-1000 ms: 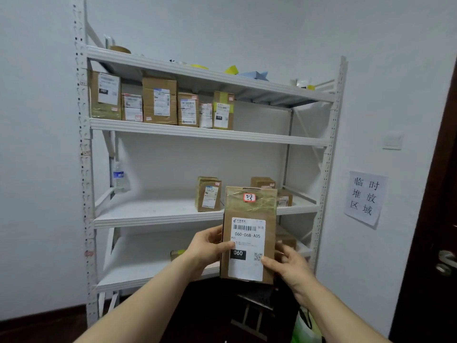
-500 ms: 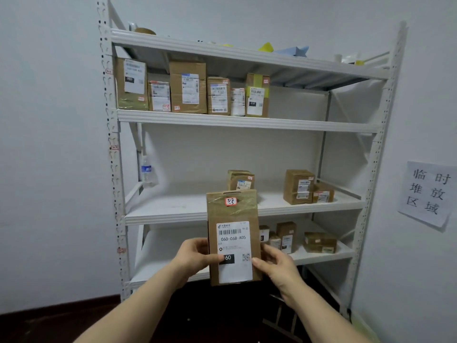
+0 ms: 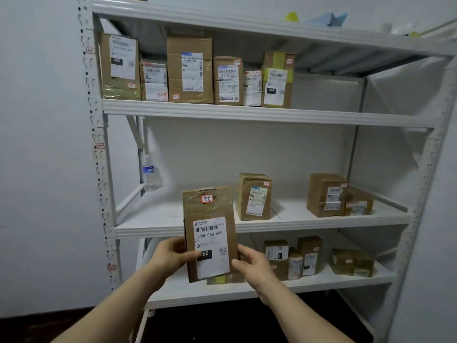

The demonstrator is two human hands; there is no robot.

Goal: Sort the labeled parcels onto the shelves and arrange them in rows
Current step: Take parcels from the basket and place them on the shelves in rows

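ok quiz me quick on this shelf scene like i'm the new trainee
1. Pick one: the labeled parcel in front is A) gripped by the left hand and right hand at its sides, B) lying flat on the floor, C) standing on a shelf, untouched.
2. True or false: the middle shelf is fuller than the shelf above it.
3. Fill in: the large code under the barcode on the held parcel's white label reads ____.

Key: 1 A; 2 false; 3 060-06B-A05.
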